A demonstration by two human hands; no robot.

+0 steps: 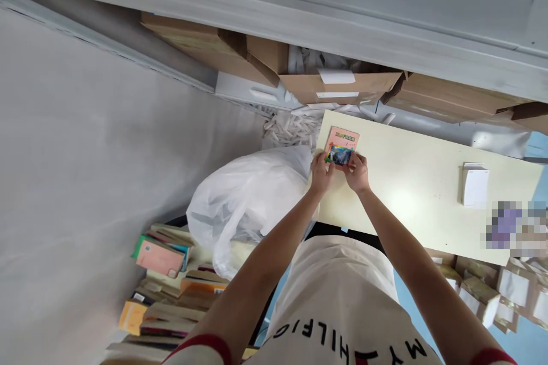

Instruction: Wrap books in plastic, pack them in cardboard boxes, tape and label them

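A pink booklet [345, 136] with green lettering lies near the left end of the cream tabletop [402, 165]. Over its lower part shows a colourful picture panel [340, 154]; I cannot tell whether it is printed on the cover or a separate card. My left hand [322, 172] is closed at the booklet's lower left edge, thumb and fingers against it. On the opposite side my right hand [357, 173] pinches the lower right edge. Both forearms reach forward from my body, and the fingers partly cover the booklet's lower corners.
A white stack of cards or paper [475, 185] stands toward the table's right end. Left of the table bulges a white plastic bag [252, 182], with stacked books [160, 258] below it. Cardboard boxes [342, 86] line the shelf behind; wrapped packages [479, 293] sit lower right.
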